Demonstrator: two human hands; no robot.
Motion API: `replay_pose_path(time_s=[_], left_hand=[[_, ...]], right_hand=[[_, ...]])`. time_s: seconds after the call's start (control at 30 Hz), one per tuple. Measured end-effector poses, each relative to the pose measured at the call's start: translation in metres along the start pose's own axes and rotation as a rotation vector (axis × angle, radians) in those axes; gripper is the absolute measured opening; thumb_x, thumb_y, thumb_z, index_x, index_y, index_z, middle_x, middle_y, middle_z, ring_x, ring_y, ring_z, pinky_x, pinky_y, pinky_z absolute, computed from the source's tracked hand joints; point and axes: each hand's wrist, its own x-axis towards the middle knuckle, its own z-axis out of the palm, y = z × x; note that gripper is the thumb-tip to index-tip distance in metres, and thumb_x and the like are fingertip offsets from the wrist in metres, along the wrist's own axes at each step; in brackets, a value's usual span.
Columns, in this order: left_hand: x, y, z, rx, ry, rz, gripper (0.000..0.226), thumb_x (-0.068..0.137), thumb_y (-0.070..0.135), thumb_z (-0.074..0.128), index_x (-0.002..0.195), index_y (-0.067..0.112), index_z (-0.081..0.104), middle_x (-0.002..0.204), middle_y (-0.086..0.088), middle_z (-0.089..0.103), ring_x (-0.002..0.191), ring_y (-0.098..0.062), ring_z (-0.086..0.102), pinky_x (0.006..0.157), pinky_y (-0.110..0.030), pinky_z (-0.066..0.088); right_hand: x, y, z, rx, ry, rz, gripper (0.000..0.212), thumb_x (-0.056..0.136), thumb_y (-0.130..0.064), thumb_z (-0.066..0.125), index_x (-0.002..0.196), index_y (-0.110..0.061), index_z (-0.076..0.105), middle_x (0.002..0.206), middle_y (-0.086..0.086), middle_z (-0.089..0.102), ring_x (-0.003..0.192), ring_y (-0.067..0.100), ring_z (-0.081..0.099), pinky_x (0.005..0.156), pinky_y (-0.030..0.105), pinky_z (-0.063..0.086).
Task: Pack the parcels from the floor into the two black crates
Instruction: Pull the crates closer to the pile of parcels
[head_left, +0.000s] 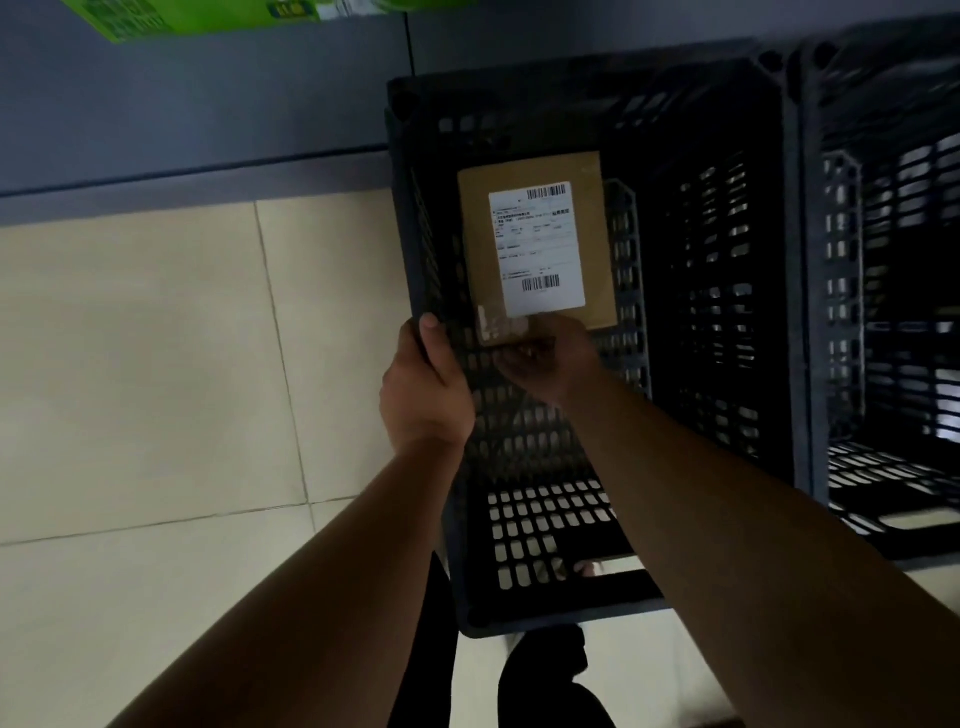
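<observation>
left hand (423, 395) grips rim of left crate (571, 83) | right hand (551, 364) holds brown parcel (540, 244) by its near end inside that crate, fingertips lost in shadow | right crate (893, 234) cut off at frame edge

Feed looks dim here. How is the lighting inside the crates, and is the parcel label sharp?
Head view: dim overall, the left crate inside nearly black; the label on the parcel is the brightest patch, barcodes clear, small print blurred; the right hand holding it sits in shadow; the right crate smears toward the frame edge.
</observation>
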Motion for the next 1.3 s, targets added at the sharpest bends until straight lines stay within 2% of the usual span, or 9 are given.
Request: replay_pose_path(time_s=[0.27, 0.4, 0.5, 0.63, 0.77, 0.9, 0.97, 1.07, 1.3], left_hand=[[0.001, -0.002, -0.001, 0.03, -0.076, -0.036, 0.051, 0.1, 0.058, 0.013, 0.11, 0.024, 0.049, 0.097, 0.003, 0.063, 0.095, -0.033, 0.064, 0.082, -0.044, 0.05], [0.006, 0.014, -0.022, 0.041, -0.289, -0.209, 0.056, 0.104, 0.052, 0.02, 0.155, 0.028, 0.023, 0.151, -0.014, 0.043, 0.132, -0.041, 0.046, 0.109, -0.055, 0.037], [-0.012, 0.035, -0.058, -0.047, -0.284, -0.393, 0.062, 0.101, 0.06, 0.026, 0.157, 0.041, 0.006, 0.163, -0.014, 0.021, 0.143, -0.042, 0.031, 0.115, -0.058, 0.026], [-0.093, 0.061, -0.139, -0.229, -0.402, -0.387, 0.056, 0.105, 0.051, 0.032, 0.157, 0.033, 0.022, 0.164, 0.0, 0.024, 0.149, -0.024, 0.025, 0.121, -0.04, 0.016], [-0.199, 0.109, -0.224, -0.295, -0.481, -0.618, 0.049, 0.103, 0.043, 0.047, 0.146, 0.021, 0.047, 0.141, -0.012, 0.05, 0.126, -0.032, 0.051, 0.103, -0.038, 0.041], [-0.298, 0.182, -0.292, -0.344, -0.614, -0.689, 0.02, 0.101, 0.034, 0.052, 0.102, 0.02, 0.067, 0.128, -0.017, 0.056, 0.116, -0.036, 0.056, 0.102, -0.043, 0.045], [-0.332, 0.213, -0.315, -0.45, -0.635, -0.645, 0.018, 0.101, 0.029, 0.054, 0.097, 0.015, 0.065, 0.12, -0.018, 0.058, 0.107, -0.034, 0.056, 0.096, -0.043, 0.046], [-0.36, 0.26, -0.334, -0.601, -0.605, -0.522, 0.026, 0.103, 0.02, 0.05, 0.123, 0.006, 0.059, 0.124, -0.021, 0.058, 0.112, -0.037, 0.056, 0.101, -0.045, 0.045], [-0.381, 0.334, -0.345, -0.303, -0.822, -0.128, 0.022, 0.101, 0.026, 0.051, 0.119, 0.017, 0.061, 0.117, -0.01, 0.068, 0.106, -0.026, 0.066, 0.084, -0.035, 0.054]], right_hand=[[-0.069, -0.01, -0.027, -0.028, -0.054, 0.098, 0.038, 0.084, -0.029, 0.063, 0.118, -0.013, 0.062, 0.116, 0.014, 0.063, 0.105, 0.034, 0.059, 0.086, 0.054, 0.052], [-0.144, -0.008, -0.044, -0.145, -0.052, 0.073, 0.021, 0.089, -0.029, 0.063, 0.105, -0.015, 0.061, 0.099, 0.011, 0.061, 0.092, 0.028, 0.06, 0.069, 0.045, 0.056], [-0.211, -0.011, -0.06, -0.241, 0.002, 0.028, 0.012, 0.096, -0.027, 0.058, 0.1, -0.016, 0.059, 0.102, 0.01, 0.064, 0.097, 0.026, 0.061, 0.071, 0.043, 0.054], [-0.318, -0.01, -0.095, -0.196, -0.007, 0.016, 0.015, 0.099, -0.023, 0.055, 0.106, -0.011, 0.06, 0.107, 0.011, 0.069, 0.098, 0.025, 0.065, 0.083, 0.044, 0.053], [-0.432, -0.003, -0.139, -0.118, -0.009, -0.008, 0.017, 0.094, -0.022, 0.061, 0.107, -0.01, 0.063, 0.11, 0.013, 0.069, 0.1, 0.029, 0.067, 0.086, 0.043, 0.055], [-0.531, -0.005, -0.173, -0.011, -0.053, -0.04, 0.021, 0.093, -0.018, 0.062, 0.11, -0.007, 0.062, 0.113, 0.016, 0.067, 0.101, 0.032, 0.067, 0.08, 0.043, 0.055], [-0.567, -0.006, -0.186, 0.055, -0.077, -0.069, 0.024, 0.092, -0.016, 0.062, 0.114, -0.005, 0.062, 0.116, 0.017, 0.066, 0.104, 0.034, 0.066, 0.084, 0.045, 0.055], [-0.615, -0.02, -0.198, 0.089, -0.078, -0.147, 0.023, 0.093, -0.015, 0.059, 0.113, -0.004, 0.061, 0.116, 0.018, 0.066, 0.107, 0.035, 0.064, 0.095, 0.047, 0.051], [-0.709, -0.027, -0.243, 0.237, -0.009, -0.371, 0.017, 0.094, -0.016, 0.052, 0.107, -0.009, 0.06, 0.107, 0.013, 0.068, 0.1, 0.029, 0.064, 0.087, 0.041, 0.051]])
